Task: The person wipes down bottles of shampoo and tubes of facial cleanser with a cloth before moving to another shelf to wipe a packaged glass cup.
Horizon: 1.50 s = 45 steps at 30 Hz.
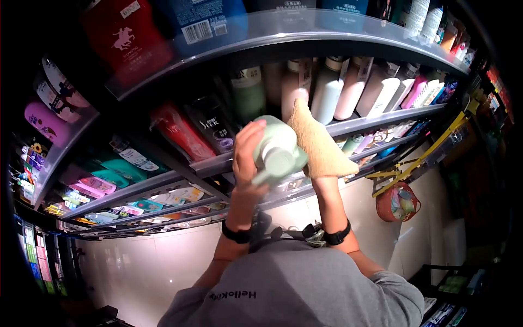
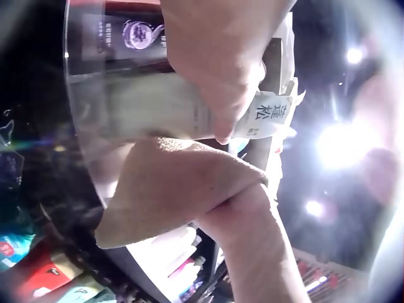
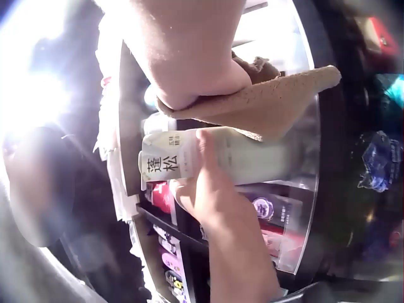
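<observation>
My left hand (image 1: 248, 155) grips a pale green pump bottle (image 1: 279, 133) around its side, its white top tipped up toward the head view. In the right wrist view, the fingers of that hand curl round the bottle (image 3: 252, 158) below a white label with dark characters. Draped over my right hand is a tan cloth (image 1: 318, 144), held right beside the bottle. The cloth (image 2: 177, 189) hides the fingers in the left wrist view. From the right wrist, only the back of my right hand (image 3: 196, 76) shows above the cloth (image 3: 265, 104).
A shelf edge (image 1: 348, 128) runs just beyond my hands, with pump bottles (image 1: 327, 90) standing along it. Red packaging (image 1: 182, 133) and a black pack (image 1: 215, 128) stand to the left. Higher up is another shelf (image 1: 294, 30). A red basket (image 1: 397, 201) sits on the floor at right.
</observation>
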Each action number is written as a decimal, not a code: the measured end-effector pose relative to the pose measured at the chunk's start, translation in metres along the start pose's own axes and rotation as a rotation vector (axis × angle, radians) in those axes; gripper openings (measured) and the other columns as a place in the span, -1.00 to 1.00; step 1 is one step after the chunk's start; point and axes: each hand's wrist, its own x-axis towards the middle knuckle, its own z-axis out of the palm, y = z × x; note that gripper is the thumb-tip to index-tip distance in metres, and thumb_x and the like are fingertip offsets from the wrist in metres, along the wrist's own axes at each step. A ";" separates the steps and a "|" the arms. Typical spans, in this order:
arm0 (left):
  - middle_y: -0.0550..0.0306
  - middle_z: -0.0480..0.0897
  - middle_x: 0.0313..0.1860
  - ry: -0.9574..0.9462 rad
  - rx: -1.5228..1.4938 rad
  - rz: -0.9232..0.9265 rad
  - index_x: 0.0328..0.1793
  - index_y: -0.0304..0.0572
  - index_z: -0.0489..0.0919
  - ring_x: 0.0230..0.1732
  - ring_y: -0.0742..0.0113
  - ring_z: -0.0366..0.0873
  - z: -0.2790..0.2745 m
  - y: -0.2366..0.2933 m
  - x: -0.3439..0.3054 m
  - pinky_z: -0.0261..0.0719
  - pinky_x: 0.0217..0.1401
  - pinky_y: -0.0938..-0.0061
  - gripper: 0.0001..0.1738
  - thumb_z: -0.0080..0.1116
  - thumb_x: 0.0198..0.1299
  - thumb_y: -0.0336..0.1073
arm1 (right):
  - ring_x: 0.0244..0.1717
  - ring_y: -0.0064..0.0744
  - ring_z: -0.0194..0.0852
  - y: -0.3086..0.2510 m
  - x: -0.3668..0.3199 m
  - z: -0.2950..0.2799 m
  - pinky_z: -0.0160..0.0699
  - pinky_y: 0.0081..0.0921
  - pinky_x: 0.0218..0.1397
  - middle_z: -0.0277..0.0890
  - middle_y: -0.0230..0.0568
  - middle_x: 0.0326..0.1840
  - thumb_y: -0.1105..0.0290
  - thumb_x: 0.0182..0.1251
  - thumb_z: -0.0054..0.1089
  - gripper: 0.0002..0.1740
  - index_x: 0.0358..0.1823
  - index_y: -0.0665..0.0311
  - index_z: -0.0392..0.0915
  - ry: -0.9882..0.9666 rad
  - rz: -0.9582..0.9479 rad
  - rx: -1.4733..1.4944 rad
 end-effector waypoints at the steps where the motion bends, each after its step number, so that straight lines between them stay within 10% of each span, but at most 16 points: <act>1: -0.19 0.42 0.03 0.043 -0.035 0.044 0.10 -0.27 0.25 0.02 -0.02 0.44 -0.003 0.006 0.003 0.44 0.07 0.24 -0.28 0.40 -0.22 -0.39 | 0.11 -0.38 0.28 -0.030 -0.011 0.017 0.24 -0.49 0.18 0.31 -0.19 0.13 0.28 0.25 0.06 -0.48 0.19 0.34 0.22 0.092 -0.058 -0.015; 10: -0.14 0.45 0.01 -0.076 -0.177 0.097 -0.09 -0.26 0.38 0.01 -0.08 0.44 -0.037 0.051 0.006 0.43 0.04 0.17 -0.61 0.22 -0.07 -0.39 | -0.01 -0.40 0.37 -0.049 -0.012 0.034 0.35 -0.53 0.07 0.39 -0.19 0.01 0.28 0.27 0.04 -0.57 0.10 0.34 0.29 -0.197 0.125 0.110; 14: -0.08 0.39 0.01 0.188 -0.082 -0.210 0.13 -0.38 0.26 0.00 0.20 0.41 -0.039 0.057 -0.001 0.45 0.04 0.41 -0.01 0.48 -0.38 0.07 | -0.08 -0.44 0.44 -0.006 0.002 0.017 0.43 -0.55 -0.02 0.43 -0.20 -0.05 0.25 0.28 0.01 -0.61 0.06 0.33 0.32 -0.444 0.156 0.486; 21: -0.12 0.34 0.05 0.093 -0.029 -0.142 0.15 -0.41 0.22 0.06 0.19 0.38 -0.039 0.046 0.010 0.44 0.08 0.38 -0.04 0.42 -0.28 0.06 | -0.06 -0.26 0.44 -0.017 -0.008 0.025 0.45 -0.29 0.02 0.45 -0.14 -0.06 0.07 0.31 -0.20 -0.54 -0.01 0.32 0.38 -0.591 0.533 1.349; 34: 0.07 0.44 -0.06 0.563 -0.775 -0.466 0.14 -0.43 0.20 -0.06 0.33 0.44 -0.004 0.050 0.011 0.42 0.06 0.46 -0.22 0.42 -0.13 -0.26 | 0.16 -0.22 0.28 -0.050 -0.038 -0.016 0.33 -0.26 0.19 0.27 -0.15 0.19 -0.22 0.28 -0.33 -0.27 0.25 0.20 0.16 -0.229 0.217 0.687; 39: 0.01 0.48 -0.01 0.139 -0.832 -0.508 0.08 -0.43 0.33 -0.02 0.35 0.48 -0.017 0.058 0.012 0.43 0.07 0.50 -0.42 0.28 -0.14 -0.52 | 0.15 -0.21 0.29 -0.051 -0.037 -0.016 0.34 -0.25 0.18 0.27 -0.12 0.20 -0.20 0.25 -0.23 -0.27 0.25 0.21 0.16 -0.106 0.288 0.690; 43: -0.14 0.15 0.34 -0.237 -1.122 -0.592 0.42 -0.26 -0.27 0.36 0.20 0.11 -0.009 0.039 0.013 -0.08 0.42 0.34 0.17 0.34 -0.21 -0.37 | 0.11 -0.29 0.33 -0.053 -0.039 -0.009 0.36 -0.35 0.15 0.31 -0.15 0.16 -0.14 0.32 -0.29 -0.36 0.21 0.21 0.20 -0.117 0.335 0.636; 45: -0.22 0.15 0.32 -0.143 -1.174 -0.503 0.42 -0.21 -0.19 0.33 0.05 0.13 -0.003 0.031 0.000 0.04 0.37 0.28 0.15 0.36 -0.22 -0.23 | 0.08 -0.35 0.35 -0.050 -0.044 0.000 0.36 -0.40 0.12 0.34 -0.18 0.11 -0.12 0.34 -0.30 -0.39 0.19 0.21 0.22 -0.077 0.393 0.558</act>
